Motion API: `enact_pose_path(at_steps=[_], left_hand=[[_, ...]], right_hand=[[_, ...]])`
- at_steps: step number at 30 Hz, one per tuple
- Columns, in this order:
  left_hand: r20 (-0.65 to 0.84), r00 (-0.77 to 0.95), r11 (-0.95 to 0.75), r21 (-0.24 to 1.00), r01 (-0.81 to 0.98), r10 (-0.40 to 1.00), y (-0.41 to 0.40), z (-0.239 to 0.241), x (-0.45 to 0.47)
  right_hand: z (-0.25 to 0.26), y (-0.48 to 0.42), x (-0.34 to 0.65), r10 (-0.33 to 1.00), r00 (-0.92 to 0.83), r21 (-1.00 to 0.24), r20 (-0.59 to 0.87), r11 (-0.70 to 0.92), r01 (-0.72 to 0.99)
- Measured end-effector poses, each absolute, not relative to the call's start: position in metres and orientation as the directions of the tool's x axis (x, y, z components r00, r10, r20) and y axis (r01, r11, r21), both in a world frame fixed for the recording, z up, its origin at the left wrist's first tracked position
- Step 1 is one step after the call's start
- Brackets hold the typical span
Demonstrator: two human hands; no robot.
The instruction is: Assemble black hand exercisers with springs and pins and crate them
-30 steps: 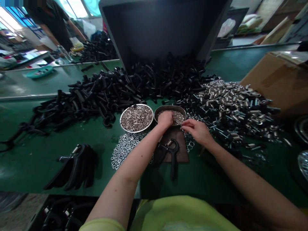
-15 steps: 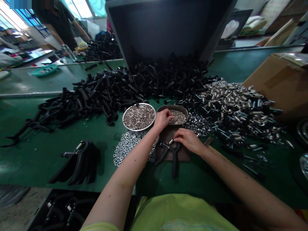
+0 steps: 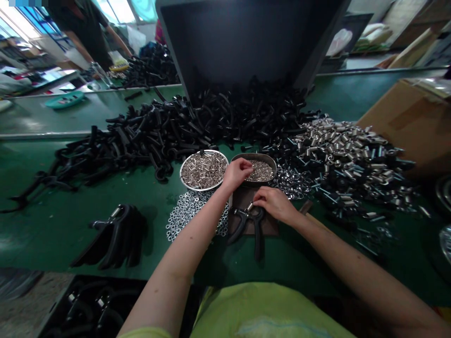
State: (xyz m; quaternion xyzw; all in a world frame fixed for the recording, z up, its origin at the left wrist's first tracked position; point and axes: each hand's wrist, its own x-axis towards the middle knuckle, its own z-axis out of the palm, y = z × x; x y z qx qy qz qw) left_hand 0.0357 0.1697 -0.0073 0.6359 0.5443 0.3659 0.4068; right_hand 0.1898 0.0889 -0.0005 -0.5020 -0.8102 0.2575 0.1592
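My left hand [image 3: 238,172] is at the left part of an oval metal tin [image 3: 274,165] of tiny metal parts, thumb and fingers pinched together. Whatever it pinches is too small to make out. A black hand grip strengthener [image 3: 258,237] lies on a brown pad [image 3: 270,226], its two handles spread toward me and a metal spring [image 3: 250,206] on top. At the upper end of that spring, the closed fingertips of my right hand [image 3: 274,203] hold the strengthener. Left of the tin stands a round white-rimmed dish [image 3: 182,177] full of small pins.
Loose nuts [image 3: 185,213] lie below the dish. Black handles [image 3: 151,136] are heaped behind, spilling from a dark bin [image 3: 246,42]. Springs and bolts [image 3: 348,145] pile up at right beside a cardboard box [image 3: 405,122]. Assembled strengtheners [image 3: 121,237] stand at left. Another person [image 3: 88,33] is far left.
My left hand has shifted very slightly left and up at the tin, its fingers still pinched. My right hand stays by the spring, and the strengthener lies where it was.
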Motion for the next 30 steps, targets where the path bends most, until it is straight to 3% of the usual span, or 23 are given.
enact_pose_path(at_steps=[6,8,12,16,19,22,27,30], left_hand=[[-0.059,0.145,0.052,0.997,0.049,0.988,0.127,0.005,0.017],[-0.099,0.17,0.094,0.995,0.036,0.98,0.107,0.006,0.01],[-0.072,0.241,0.015,0.973,0.23,0.968,0.068,0.0,0.004],[0.008,0.289,-0.167,0.833,0.528,0.957,0.043,-0.007,0.01],[0.03,0.298,-0.218,0.752,0.622,0.954,0.037,-0.009,0.016],[0.044,0.279,-0.218,0.741,0.635,0.959,0.036,-0.009,0.018],[0.027,0.284,-0.184,0.82,0.541,0.958,0.039,-0.012,0.017],[-0.046,0.259,-0.084,0.879,0.469,0.965,0.042,-0.016,0.017]], right_hand=[[-0.002,0.102,0.188,0.902,-0.42,-0.581,-0.101,0.289,0.761],[-0.004,0.107,0.188,0.892,-0.433,-0.606,-0.132,0.273,0.747],[-0.009,0.106,0.189,0.882,-0.457,-0.647,-0.115,0.283,0.708],[-0.01,0.087,0.196,0.917,-0.398,-0.642,-0.03,0.288,0.711],[-0.007,0.065,0.218,0.951,-0.306,-0.621,0.042,0.265,0.738],[-0.008,0.037,0.258,0.975,-0.21,-0.516,0.071,0.216,0.829],[-0.028,-0.016,0.321,0.994,-0.066,-0.202,0.093,0.083,0.976],[-0.042,-0.033,0.335,0.993,0.054,-0.152,0.109,-0.037,0.988]])
